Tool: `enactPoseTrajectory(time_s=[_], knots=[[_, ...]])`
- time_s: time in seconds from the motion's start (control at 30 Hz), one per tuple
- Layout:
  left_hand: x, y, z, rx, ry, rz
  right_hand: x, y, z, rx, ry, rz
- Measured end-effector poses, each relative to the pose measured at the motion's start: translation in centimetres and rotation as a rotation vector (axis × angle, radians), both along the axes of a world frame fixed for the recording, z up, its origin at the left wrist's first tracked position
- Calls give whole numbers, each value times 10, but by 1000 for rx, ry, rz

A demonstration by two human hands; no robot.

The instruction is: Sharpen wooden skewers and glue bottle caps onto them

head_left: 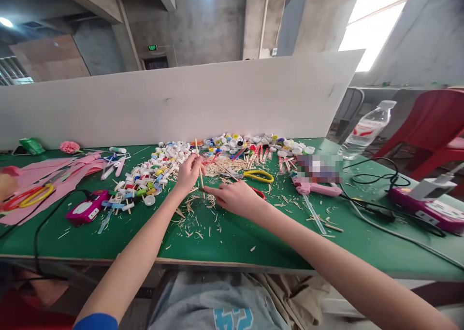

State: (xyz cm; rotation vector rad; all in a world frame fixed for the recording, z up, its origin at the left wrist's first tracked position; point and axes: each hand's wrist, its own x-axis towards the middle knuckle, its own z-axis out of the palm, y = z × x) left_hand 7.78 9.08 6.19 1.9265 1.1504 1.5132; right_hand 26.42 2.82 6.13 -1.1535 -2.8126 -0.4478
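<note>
My left hand [188, 173] grips a thin wooden stick [197, 152] that stands nearly upright on the green table [224, 243]. My right hand [235, 198] rests flat on the table just right of the stick's lower end, its fingers pointing left and touching the stick's base among wood shavings [192, 211]. Whether the right hand pinches anything is not clear. Yellow-handled scissors [258, 176] lie just beyond my right hand. A heap of bottle caps fixed on sticks [148, 178] lies left of my left hand.
Loose bottle caps [253, 144] line the white divider board [174, 98]. A pink glue gun [317, 188], power strips [431, 209] [87, 209] with cables, a water bottle [366, 129], pink paper [47, 175] and red-yellow scissors [29, 194] sit around. A red chair [431, 127] stands at right.
</note>
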Motion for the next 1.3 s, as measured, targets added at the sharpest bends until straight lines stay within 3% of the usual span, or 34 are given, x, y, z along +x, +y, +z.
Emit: enactPoseTrajectory(time_s=[0.4, 1.3], knots=[[1, 5, -4, 17, -25, -10, 5, 2, -5, 90, -53, -53], [3, 6, -6, 39, 2, -25, -6, -4, 9, -41, 38, -43]])
